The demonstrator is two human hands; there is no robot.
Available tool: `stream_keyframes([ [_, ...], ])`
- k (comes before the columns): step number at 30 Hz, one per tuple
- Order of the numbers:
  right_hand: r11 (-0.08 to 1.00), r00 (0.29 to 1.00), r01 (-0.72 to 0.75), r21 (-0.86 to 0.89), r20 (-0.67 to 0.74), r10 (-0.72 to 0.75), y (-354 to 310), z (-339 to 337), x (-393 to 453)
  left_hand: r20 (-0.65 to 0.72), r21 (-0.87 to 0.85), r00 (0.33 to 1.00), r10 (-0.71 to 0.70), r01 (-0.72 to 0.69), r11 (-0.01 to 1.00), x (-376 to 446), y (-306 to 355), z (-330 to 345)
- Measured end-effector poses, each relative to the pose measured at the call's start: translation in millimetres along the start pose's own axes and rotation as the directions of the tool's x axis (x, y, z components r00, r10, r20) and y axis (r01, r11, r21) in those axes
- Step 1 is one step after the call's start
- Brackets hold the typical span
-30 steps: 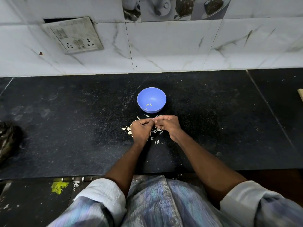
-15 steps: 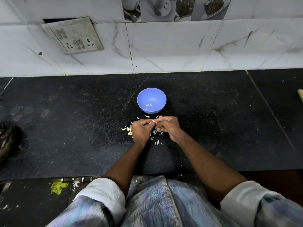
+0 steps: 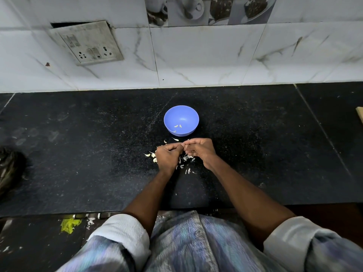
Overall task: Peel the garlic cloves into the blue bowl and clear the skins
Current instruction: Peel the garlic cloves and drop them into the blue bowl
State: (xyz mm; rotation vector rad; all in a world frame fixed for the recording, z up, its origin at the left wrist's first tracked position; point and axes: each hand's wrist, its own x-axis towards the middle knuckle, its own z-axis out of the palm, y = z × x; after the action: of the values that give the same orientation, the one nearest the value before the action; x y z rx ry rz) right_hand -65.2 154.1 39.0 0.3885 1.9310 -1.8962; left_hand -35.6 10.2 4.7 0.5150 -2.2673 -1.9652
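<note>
Head view, looking down at a black speckled counter [image 3: 78, 154].

Nearest: rolled-up pale sleeves [image 3: 121, 232] at both forearms, and the front of a bluish patterned shirt [image 3: 188, 242]. Below the counter's near edge, on the left, a yellow-green scrap [image 3: 68, 224] lies on a dark surface.

Mid counter: both forearms reach forward and the hands meet just near of the bowl. Left hand [image 3: 167, 155] is curled into a loose fist, knuckles up. Right hand [image 3: 200, 150] is likewise curled, its fingertips [image 3: 185, 145] pointing left and touching those of the left hand. Something small is pinched where the fingertips meet; it is too hidden to identify, so a garlic clove cannot be confirmed. Grip: fingers of both hands pressed together at the tips, not spread.

Garlic skins [image 3: 184, 160]: pale flakes scattered on the counter under and around the hands, a few to the left of the left hand, several between the wrists, some just near of the bowl.

Farther: blue bowl [image 3: 188, 114] stands upright on the counter, just beyond the hands and apart from them. A few small pale pieces [image 3: 177, 126] lie inside it at the near side; cloves or skins cannot be told.

Far left edge: a dark fibrous object [image 3: 9, 167], partly out of view.

Farthest: white marbled wall tiles [image 3: 196, 55], with a grimy switch and socket plate [image 3: 88, 42] at upper left.
</note>
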Motion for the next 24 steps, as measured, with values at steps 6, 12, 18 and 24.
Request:
stream_keyframes([
  [6,1.000,0.999,-0.015,0.009,-0.039,0.016,-0.9,5.0,-1.9,-0.010,0.007,1.000,0.015,-0.015,1.000,-1.0,-2.9,0.0],
  [12,0.999,0.997,-0.013,-0.031,-0.073,0.011,5.2,8.9,-0.2,-0.010,0.202,0.992,0.125,-0.120,0.972,-7.6,-1.5,0.9],
  [18,0.997,0.995,-0.046,0.055,-0.080,0.051,3.3,9.8,-1.2,-0.036,0.026,0.999,-0.025,0.026,0.999,-7.8,1.4,5.2],
  [24,0.966,0.988,-0.120,0.229,-0.064,0.138,0.1,4.7,-2.1,0.009,-0.333,0.976,-0.217,0.208,0.920,-8.1,2.8,4.6],
])
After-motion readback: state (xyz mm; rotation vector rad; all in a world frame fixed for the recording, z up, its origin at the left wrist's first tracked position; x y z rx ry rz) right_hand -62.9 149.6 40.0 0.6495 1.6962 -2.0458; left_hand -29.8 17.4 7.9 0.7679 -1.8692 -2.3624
